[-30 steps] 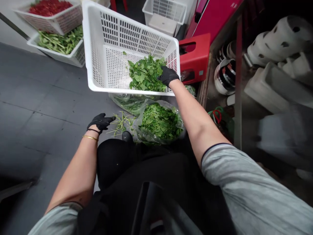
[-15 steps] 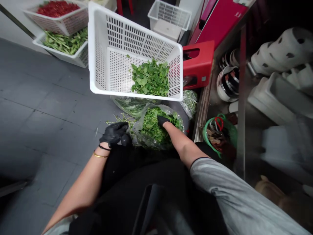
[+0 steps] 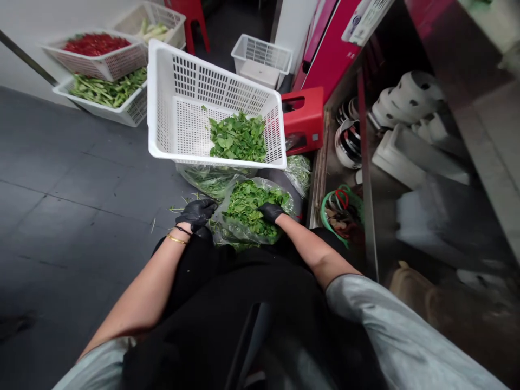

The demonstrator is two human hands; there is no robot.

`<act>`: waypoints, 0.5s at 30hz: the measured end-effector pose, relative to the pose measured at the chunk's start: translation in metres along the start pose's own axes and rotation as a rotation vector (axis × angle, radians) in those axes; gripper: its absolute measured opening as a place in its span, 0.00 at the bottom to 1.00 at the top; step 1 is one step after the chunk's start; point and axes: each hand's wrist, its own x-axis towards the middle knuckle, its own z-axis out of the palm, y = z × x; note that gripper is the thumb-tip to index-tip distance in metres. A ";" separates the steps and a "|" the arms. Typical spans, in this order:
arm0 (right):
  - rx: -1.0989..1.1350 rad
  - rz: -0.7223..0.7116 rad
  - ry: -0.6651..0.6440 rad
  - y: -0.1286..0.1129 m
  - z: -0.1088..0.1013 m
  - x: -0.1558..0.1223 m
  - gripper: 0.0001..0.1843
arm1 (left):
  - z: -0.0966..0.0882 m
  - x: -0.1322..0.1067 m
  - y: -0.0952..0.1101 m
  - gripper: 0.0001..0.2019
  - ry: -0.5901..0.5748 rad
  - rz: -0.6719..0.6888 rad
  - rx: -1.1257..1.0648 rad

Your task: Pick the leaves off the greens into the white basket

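Note:
A clear plastic bag (image 3: 228, 232) full of leafy greens (image 3: 244, 203) stands open between my knees. My right hand (image 3: 271, 211), in a black glove, reaches into its right side with the fingers closed on some of the leaves; the fingertips are partly hidden. At the bag's left edge is my left hand (image 3: 197, 212), also gloved, its fingers curled together. What it grips, if anything, I cannot make out. Cut stems (image 3: 177, 208) lie on the floor beside it. Just beyond the bag, a white perforated basket (image 3: 217, 163) tilts towards me with a heap of picked leaves (image 3: 239, 136) inside.
A red plastic stool (image 3: 314, 119) stands behind the basket's right side. Further left are stacked baskets with red chillies (image 3: 95, 44) and green stalks (image 3: 108, 89). To the right, a metal shelf (image 3: 368, 189) and a green basket (image 3: 325, 214) border the workspace.
My view has shifted, so the surroundings sit lower and further left. My right hand has drawn back from deeper in the greens, showing more glove. The left hand stays curled, now closer to the bag.

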 end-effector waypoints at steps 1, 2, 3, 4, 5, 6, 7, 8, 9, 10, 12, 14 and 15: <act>0.011 -0.001 0.017 0.000 0.000 -0.001 0.20 | 0.009 -0.003 0.002 0.16 -0.005 0.002 -0.030; 0.025 -0.001 0.044 0.001 -0.001 -0.003 0.20 | 0.018 -0.005 0.004 0.16 -0.008 0.000 -0.064; 0.039 0.000 0.076 0.002 -0.003 -0.005 0.20 | 0.027 -0.008 0.005 0.16 -0.015 -0.005 -0.101; 0.049 0.002 0.106 0.004 -0.005 -0.008 0.21 | 0.035 -0.011 0.006 0.16 -0.024 -0.016 -0.136; 0.057 0.009 0.135 0.006 -0.007 -0.011 0.23 | 0.043 -0.013 0.006 0.17 -0.037 -0.030 -0.163; 0.065 0.017 0.160 0.007 -0.008 -0.015 0.25 | 0.048 -0.015 0.005 0.17 -0.055 -0.044 -0.181; 0.066 0.022 0.180 0.008 -0.009 -0.020 0.28 | 0.053 -0.015 0.005 0.16 -0.074 -0.060 -0.190; 0.054 0.017 0.190 0.007 -0.009 -0.024 0.30 | 0.055 -0.015 0.004 0.16 -0.089 -0.073 -0.191; 0.026 -0.008 0.189 0.005 -0.008 -0.027 0.33 | 0.056 -0.014 0.003 0.15 -0.095 -0.081 -0.182; -0.014 -0.048 0.174 0.000 -0.006 -0.030 0.35 | 0.056 -0.013 0.002 0.15 -0.094 -0.084 -0.162; -0.098 -0.135 0.115 -0.013 0.000 -0.030 0.37 | 0.054 -0.010 0.002 0.14 -0.083 -0.077 -0.079; -0.133 -0.181 0.052 -0.029 0.005 -0.025 0.38 | 0.052 -0.008 0.002 0.13 -0.086 -0.067 0.026; -0.129 -0.185 0.032 -0.036 0.006 -0.022 0.37 | 0.051 -0.009 0.002 0.13 -0.095 -0.066 0.067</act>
